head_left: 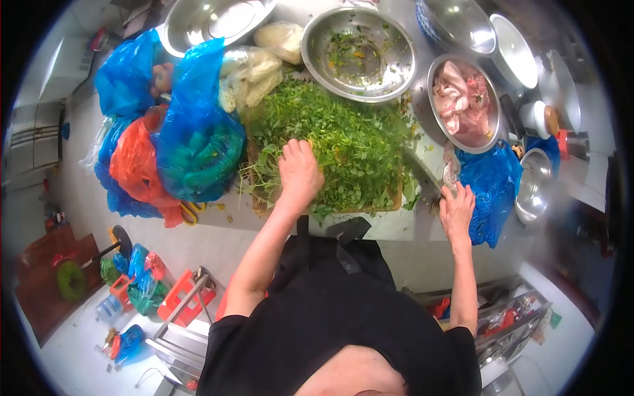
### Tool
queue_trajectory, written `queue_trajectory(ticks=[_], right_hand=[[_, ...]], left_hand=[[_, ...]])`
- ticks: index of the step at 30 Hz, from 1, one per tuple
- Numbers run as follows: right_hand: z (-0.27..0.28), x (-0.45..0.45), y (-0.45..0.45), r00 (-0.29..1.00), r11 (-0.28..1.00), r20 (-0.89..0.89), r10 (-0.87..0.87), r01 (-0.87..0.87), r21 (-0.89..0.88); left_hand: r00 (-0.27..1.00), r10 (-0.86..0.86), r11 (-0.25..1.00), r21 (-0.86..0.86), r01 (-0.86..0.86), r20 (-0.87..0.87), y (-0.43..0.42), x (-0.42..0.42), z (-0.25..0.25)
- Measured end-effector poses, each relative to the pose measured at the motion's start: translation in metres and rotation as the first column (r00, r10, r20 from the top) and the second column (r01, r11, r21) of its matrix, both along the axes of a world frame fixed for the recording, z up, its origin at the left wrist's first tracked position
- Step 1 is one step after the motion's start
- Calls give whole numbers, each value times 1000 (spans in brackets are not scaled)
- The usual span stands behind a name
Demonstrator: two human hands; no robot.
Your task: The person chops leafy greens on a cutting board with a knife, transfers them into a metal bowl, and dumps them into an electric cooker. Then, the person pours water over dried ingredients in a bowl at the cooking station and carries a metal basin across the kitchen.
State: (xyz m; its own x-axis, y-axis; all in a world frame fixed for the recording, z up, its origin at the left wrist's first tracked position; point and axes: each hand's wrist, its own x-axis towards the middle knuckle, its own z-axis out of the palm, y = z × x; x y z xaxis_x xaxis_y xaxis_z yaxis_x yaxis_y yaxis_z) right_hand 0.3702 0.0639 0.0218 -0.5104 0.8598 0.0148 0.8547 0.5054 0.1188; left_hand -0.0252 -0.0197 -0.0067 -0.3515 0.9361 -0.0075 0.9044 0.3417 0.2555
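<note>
A thick pile of chopped green leaves (356,145) covers a board (389,201) in front of my body. My left hand (300,171) lies on the pile's left part, fingers curled together over leaves and stems. To the right of the board, my right hand (457,211) has its fingers somewhat apart, at the lower end of a pale crumpled item (451,166) beside a blue plastic bag (492,188). What lies under its fingertips is too small to make out. A long flat edge runs between the greens and this hand.
Behind the greens stands a metal bowl (360,56) with leaf scraps; right of it, a bowl of raw meat (465,102). Blue bags (201,138) and a red bag (139,158) fill the left, with yellow scissor handles (193,212) below. An empty metal bowl (533,186) sits far right.
</note>
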Motion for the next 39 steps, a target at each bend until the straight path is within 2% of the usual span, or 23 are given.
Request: queue_trajectory(ticks=[2, 4, 5, 6, 8, 10, 12, 14, 17, 19, 21, 22, 24, 25, 26, 28, 30, 31, 33, 37, 39], right_hand=[[25, -17, -7, 1000, 1000, -14, -4, 4, -5], [38, -23, -20, 964, 937, -80, -255, 226, -267], [34, -23, -28, 976, 991, -186, -112, 95, -94], [42, -36, -32, 976, 992, -187, -109, 95, -80], [64, -79, -54, 926, 972, -355, -130, 47, -232], [80, -126, -65, 930, 925, -357, -83, -61, -376], [83, -172, -63, 875, 906, -482, 37, -234, -354], [67, -207, -58, 818, 908, -557, 140, -331, -258], [46, -237, -51, 844, 885, -482, 237, -392, -250], [37, -242, -49, 872, 879, -420, 251, -387, -280], [34, -245, -50, 894, 868, -358, 269, -386, -313], [34, -244, -51, 894, 867, -371, 250, -377, -325], [33, -243, -55, 896, 868, -381, 227, -363, -338], [32, -243, -57, 897, 870, -401, 186, -340, -356], [31, -242, -60, 896, 871, -419, 146, -317, -375], [29, -243, -66, 894, 870, -432, 118, -302, -389], [28, -243, -71, 891, 860, -453, 6, -236, -453], [30, -243, -73, 890, 851, -455, -32, -214, -479], [30, -243, -74, 878, 863, -477, -49, -203, -463], [28, -243, -76, 864, 875, -493, -99, -160, -457], [27, -243, -77, 861, 869, -494, -124, -146, -472]], left_hand=[[999, 1, 998, -59, -3, -37, 1, 0, -4], [999, 4, 999, -50, -5, -33, 1, -2, -2], [1000, 13, 998, -55, -13, 0, 1, -2, -3], [999, 21, 998, -61, -19, 35, 2, -2, -4], [998, 28, 999, -39, -26, 53, 2, -3, -6], [997, 22, 1000, -21, -20, 72, 1, -2, -7], [994, 47, 999, -9, -46, 96, 0, -2, -7], [993, 61, 998, 22, -64, 102, 0, -2, -8], [984, 87, 992, 71, -100, 156, -1, -5, -21], [974, 88, 990, 94, -109, 207, -1, -9, -10], [951, 17, 983, -181, 41, 310, -6, -18, 11], [950, 24, 981, -188, 37, 311, -9, -25, 33], [924, -131, 959, -192, 211, 359, -17, -40, 70], [945, -230, 968, -45, 247, 233, -21, -54, 69], [948, -214, 970, -61, 234, 235, -17, -73, 68], [963, 37, 989, -145, 2, 268, 9, -103, 73], [967, 190, 978, -113, -173, 167, 36, -124, 54], [968, 188, 979, -109, -171, 167, 51, -131, 43], [949, 275, 924, -317, -216, 156, 79, -139, 23], [957, 263, 938, -265, -222, 127, 97, -127, -10], [984, 155, 987, -42, -152, 91, 93, -119, -22]])
